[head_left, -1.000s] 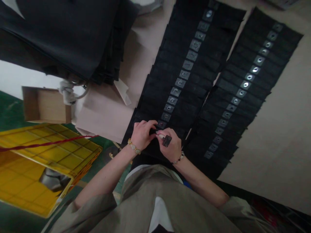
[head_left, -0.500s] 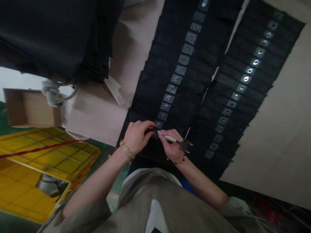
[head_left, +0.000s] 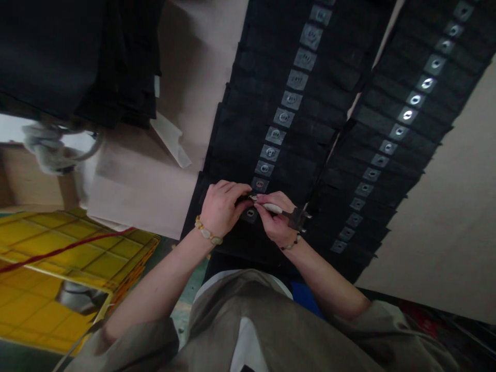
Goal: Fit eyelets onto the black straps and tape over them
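Note:
Two long rows of black fabric strips lie side by side, each strip bearing a small metal eyelet plate. My left hand presses its curled fingers on a strip in the nearer row, close to an eyelet plate. My right hand grips a small tool with a cream handle and a dark, toothed metal head. The handle's tip reaches between my hands, touching the dark fabric. My fingers hide the exact contact point.
A tall stack of black fabric fills the upper left, on beige paper. A yellow plastic crate with a red cord across it sits lower left. Beige tabletop extends along the right.
The view has swung, shifting the rows up and right. The tool has turned from a short stub in my right hand to lying lengthwise, its tip now between my hands.

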`<control>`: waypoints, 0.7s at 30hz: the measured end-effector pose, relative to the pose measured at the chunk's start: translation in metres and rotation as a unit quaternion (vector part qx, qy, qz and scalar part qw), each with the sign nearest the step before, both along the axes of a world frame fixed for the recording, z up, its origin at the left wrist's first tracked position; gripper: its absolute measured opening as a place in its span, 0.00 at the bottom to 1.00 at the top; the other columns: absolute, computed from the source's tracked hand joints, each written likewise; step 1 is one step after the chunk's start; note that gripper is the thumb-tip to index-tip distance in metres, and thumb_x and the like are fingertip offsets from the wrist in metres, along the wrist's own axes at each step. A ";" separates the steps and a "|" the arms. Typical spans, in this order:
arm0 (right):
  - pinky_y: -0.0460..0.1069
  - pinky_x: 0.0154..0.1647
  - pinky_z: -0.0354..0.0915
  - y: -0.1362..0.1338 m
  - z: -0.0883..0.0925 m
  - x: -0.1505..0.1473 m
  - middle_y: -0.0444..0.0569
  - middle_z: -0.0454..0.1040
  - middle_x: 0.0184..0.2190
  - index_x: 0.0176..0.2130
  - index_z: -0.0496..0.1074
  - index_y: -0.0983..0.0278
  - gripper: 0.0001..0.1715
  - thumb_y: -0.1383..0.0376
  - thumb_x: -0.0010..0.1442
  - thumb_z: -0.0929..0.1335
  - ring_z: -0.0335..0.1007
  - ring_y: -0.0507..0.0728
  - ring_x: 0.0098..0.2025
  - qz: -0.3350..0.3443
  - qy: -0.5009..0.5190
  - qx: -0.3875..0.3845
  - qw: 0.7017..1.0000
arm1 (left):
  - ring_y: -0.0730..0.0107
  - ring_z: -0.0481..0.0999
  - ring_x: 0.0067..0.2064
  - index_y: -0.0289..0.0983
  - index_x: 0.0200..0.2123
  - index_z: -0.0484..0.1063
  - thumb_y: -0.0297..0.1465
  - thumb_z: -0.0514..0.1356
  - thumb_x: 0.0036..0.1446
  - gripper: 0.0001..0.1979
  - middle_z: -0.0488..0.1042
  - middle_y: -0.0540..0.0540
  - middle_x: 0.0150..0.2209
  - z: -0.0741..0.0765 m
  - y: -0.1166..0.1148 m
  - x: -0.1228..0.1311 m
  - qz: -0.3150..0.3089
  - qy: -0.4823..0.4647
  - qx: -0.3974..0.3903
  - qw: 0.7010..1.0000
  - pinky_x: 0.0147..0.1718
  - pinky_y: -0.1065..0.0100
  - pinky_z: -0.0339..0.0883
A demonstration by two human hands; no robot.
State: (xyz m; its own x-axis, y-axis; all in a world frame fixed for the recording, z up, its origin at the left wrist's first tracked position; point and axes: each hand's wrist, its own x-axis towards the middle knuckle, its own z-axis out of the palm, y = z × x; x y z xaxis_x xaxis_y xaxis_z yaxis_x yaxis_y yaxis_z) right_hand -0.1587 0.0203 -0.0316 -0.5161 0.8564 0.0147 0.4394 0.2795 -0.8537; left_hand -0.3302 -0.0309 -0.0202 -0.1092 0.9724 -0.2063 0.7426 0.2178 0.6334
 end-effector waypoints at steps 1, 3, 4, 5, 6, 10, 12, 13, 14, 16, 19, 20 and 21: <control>0.55 0.42 0.71 0.001 0.001 -0.002 0.48 0.79 0.36 0.38 0.76 0.58 0.04 0.64 0.62 0.69 0.75 0.58 0.39 0.010 -0.018 0.008 1.000 | 0.60 0.73 0.43 0.41 0.46 0.74 0.34 0.64 0.58 0.11 0.79 0.46 0.39 0.000 0.001 0.000 0.003 -0.003 -0.007 1.000 0.39 0.61 0.62; 0.54 0.42 0.70 0.003 0.006 -0.005 0.48 0.78 0.35 0.37 0.76 0.58 0.05 0.64 0.63 0.68 0.73 0.58 0.38 0.042 -0.063 0.031 0.997 | 0.60 0.73 0.44 0.41 0.47 0.72 0.33 0.64 0.58 0.13 0.79 0.47 0.38 -0.001 0.001 -0.001 0.006 -0.010 -0.015 1.000 0.40 0.61 0.63; 0.53 0.41 0.69 0.006 0.009 -0.007 0.48 0.77 0.34 0.37 0.76 0.59 0.06 0.64 0.63 0.67 0.72 0.57 0.38 0.060 -0.087 0.042 0.994 | 0.59 0.73 0.44 0.41 0.47 0.72 0.33 0.64 0.58 0.13 0.79 0.47 0.38 -0.001 0.001 -0.002 0.006 -0.013 -0.017 1.000 0.40 0.61 0.63; 0.52 0.40 0.68 0.008 0.013 -0.009 0.48 0.77 0.33 0.37 0.76 0.59 0.06 0.64 0.64 0.67 0.71 0.57 0.37 0.077 -0.108 0.050 0.990 | 0.59 0.73 0.44 0.41 0.47 0.71 0.33 0.63 0.58 0.13 0.79 0.47 0.38 -0.001 0.001 -0.002 0.007 -0.015 -0.018 1.000 0.41 0.61 0.63; 0.52 0.40 0.67 0.011 0.016 -0.011 0.48 0.76 0.33 0.36 0.75 0.59 0.07 0.65 0.64 0.66 0.70 0.57 0.37 0.092 -0.122 0.057 0.987 | 0.59 0.74 0.44 0.41 0.47 0.71 0.33 0.63 0.58 0.13 0.79 0.47 0.38 -0.001 0.001 -0.003 0.008 -0.018 -0.017 1.000 0.41 0.61 0.63; 0.49 0.35 0.65 0.015 0.030 -0.017 0.49 0.73 0.33 0.38 0.74 0.60 0.07 0.66 0.65 0.65 0.67 0.56 0.38 0.124 -0.159 0.080 0.976 | 0.61 0.74 0.44 0.40 0.48 0.69 0.33 0.62 0.59 0.14 0.78 0.47 0.39 0.002 -0.001 -0.006 0.008 -0.037 -0.010 0.999 0.42 0.62 0.64; 0.48 0.28 0.61 0.013 0.035 -0.023 0.49 0.71 0.34 0.39 0.73 0.60 0.07 0.66 0.65 0.64 0.65 0.57 0.38 0.155 -0.194 0.102 0.963 | 0.61 0.74 0.44 0.40 0.48 0.68 0.32 0.61 0.59 0.14 0.78 0.46 0.41 0.004 -0.001 -0.008 -0.001 -0.047 -0.011 0.999 0.43 0.62 0.65; 0.48 0.25 0.59 0.012 0.038 -0.026 0.50 0.71 0.34 0.39 0.72 0.59 0.07 0.67 0.65 0.64 0.64 0.58 0.39 0.173 -0.215 0.115 0.954 | 0.61 0.74 0.44 0.40 0.48 0.68 0.31 0.60 0.59 0.14 0.77 0.46 0.42 0.004 -0.001 -0.009 -0.005 -0.049 -0.012 0.999 0.43 0.62 0.65; 0.48 0.22 0.56 0.010 0.040 -0.030 0.50 0.70 0.35 0.40 0.72 0.58 0.07 0.68 0.65 0.65 0.63 0.58 0.39 0.188 -0.234 0.127 0.945 | 0.61 0.74 0.44 0.40 0.48 0.69 0.31 0.60 0.58 0.14 0.77 0.46 0.43 0.003 -0.002 -0.009 -0.007 -0.047 -0.012 0.999 0.43 0.62 0.65; 0.48 0.19 0.51 0.008 0.044 -0.038 0.52 0.70 0.37 0.41 0.71 0.58 0.08 0.69 0.63 0.65 0.61 0.60 0.40 0.205 -0.263 0.142 0.932 | 0.60 0.74 0.44 0.40 0.47 0.69 0.30 0.59 0.58 0.13 0.77 0.45 0.44 0.001 -0.002 -0.009 -0.005 -0.037 -0.009 0.999 0.42 0.62 0.65; 0.48 0.18 0.50 0.009 0.044 -0.042 0.53 0.70 0.38 0.41 0.70 0.58 0.10 0.71 0.61 0.66 0.60 0.61 0.41 0.208 -0.272 0.144 0.928 | 0.59 0.74 0.45 0.41 0.46 0.70 0.30 0.59 0.57 0.12 0.77 0.45 0.45 -0.002 -0.003 -0.007 0.002 -0.022 -0.010 1.000 0.42 0.62 0.65; 0.48 0.19 0.50 0.009 0.042 -0.040 0.53 0.70 0.37 0.41 0.70 0.58 0.09 0.71 0.61 0.66 0.60 0.61 0.40 0.207 -0.270 0.141 0.930 | 0.59 0.74 0.45 0.41 0.46 0.70 0.30 0.59 0.57 0.12 0.77 0.45 0.44 -0.002 -0.003 -0.006 0.000 -0.022 -0.015 1.000 0.42 0.62 0.66; 0.48 0.19 0.51 0.008 0.040 -0.037 0.52 0.70 0.36 0.40 0.71 0.58 0.09 0.71 0.61 0.66 0.60 0.60 0.39 0.204 -0.264 0.139 0.932 | 0.59 0.74 0.45 0.41 0.46 0.70 0.30 0.59 0.57 0.13 0.77 0.45 0.44 -0.001 -0.003 -0.006 -0.003 -0.024 -0.021 0.999 0.42 0.61 0.66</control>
